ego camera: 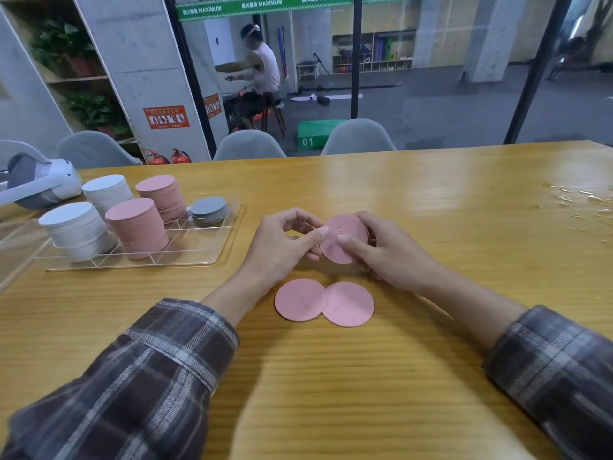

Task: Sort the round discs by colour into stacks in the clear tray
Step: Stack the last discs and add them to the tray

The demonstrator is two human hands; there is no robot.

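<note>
Both hands hold one pink disc [341, 247] tilted above the table centre. My left hand [282, 247] pinches its left edge with the thumb; my right hand [381, 250] grips its right side, thumb on the face. Two more pink discs [300, 304] [348, 304] lie flat, slightly overlapping, just below my hands. The clear tray [212, 254] at the left holds two white stacks [78, 230] [106, 192], two pink stacks [137, 227] [162, 195] and a low grey stack [209, 210].
A white headset [39, 184] lies at the table's far left behind the tray. Scraps of clear film [580, 200] are scattered at the right edge. Grey chairs [248, 146] stand along the far side of the wooden table [331, 376].
</note>
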